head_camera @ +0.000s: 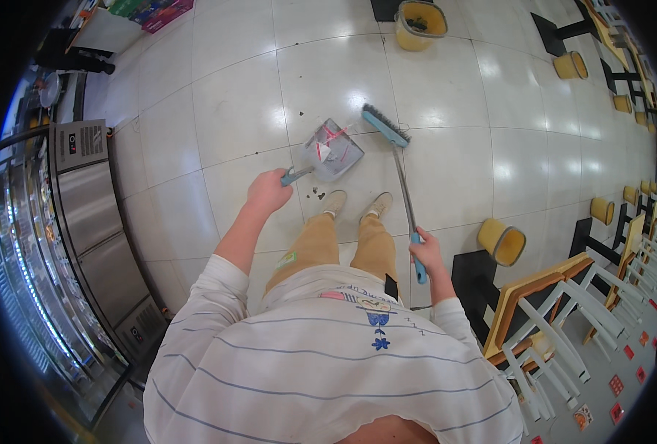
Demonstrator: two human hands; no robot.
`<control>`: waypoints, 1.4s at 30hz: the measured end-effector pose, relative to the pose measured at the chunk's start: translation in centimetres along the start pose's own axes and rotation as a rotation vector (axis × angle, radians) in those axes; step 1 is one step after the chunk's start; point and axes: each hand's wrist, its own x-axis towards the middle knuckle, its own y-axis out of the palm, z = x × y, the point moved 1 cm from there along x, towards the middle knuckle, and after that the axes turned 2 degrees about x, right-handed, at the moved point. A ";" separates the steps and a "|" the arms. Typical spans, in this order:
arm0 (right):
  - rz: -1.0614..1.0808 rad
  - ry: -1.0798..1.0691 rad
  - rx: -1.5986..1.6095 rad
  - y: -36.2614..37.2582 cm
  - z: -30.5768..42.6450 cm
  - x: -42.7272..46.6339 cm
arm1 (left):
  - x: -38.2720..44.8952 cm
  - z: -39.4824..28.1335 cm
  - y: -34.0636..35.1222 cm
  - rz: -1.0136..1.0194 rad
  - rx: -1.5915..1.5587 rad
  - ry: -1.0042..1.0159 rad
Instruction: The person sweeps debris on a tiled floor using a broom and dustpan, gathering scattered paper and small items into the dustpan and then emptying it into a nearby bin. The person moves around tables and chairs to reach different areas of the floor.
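My left hand (270,191) grips the blue handle end of a dustpan (348,158), whose pan rests on or just over the tiled floor ahead of my shoes. Inside the pan lie crumpled clear plastic, a white scrap (323,152) and pinkish-red strips. In my right hand (428,252) is the blue grip of a broom with a metal pole (405,186). Its blue head with dark bristles (384,126) is at the floor, to the right of the pan and apart from it. Small dark crumbs (317,193) lie on the tiles between the dustpan and my left shoe.
A yellow bin (421,28) holding some dark waste stands ahead. Another yellow bin (500,242) is at right, beside a black table base (474,283) and upturned white stools (561,333). A steel-fronted display fridge (90,211) lines the left. More dark specks (301,114) dot the floor.
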 end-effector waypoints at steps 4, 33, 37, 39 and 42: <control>-0.003 0.018 0.076 3.6 -1.4 3.4 | -0.3 0.8 -0.1 -0.010 -0.031 -0.017; 0.229 -0.245 -0.385 6.3 -1.4 0.2 | -4.1 8.7 0.5 -0.083 -0.012 -0.076; 0.282 0.059 -0.219 2.2 3.5 -6.1 | -5.0 8.8 0.5 -0.090 0.012 -0.037; 0.248 0.034 -0.219 1.1 4.2 -8.5 | -5.4 8.4 0.4 -0.115 -0.004 -0.075; 0.203 0.020 -0.164 -0.7 4.1 -10.1 | -6.1 7.7 -0.1 -0.200 -0.050 -0.046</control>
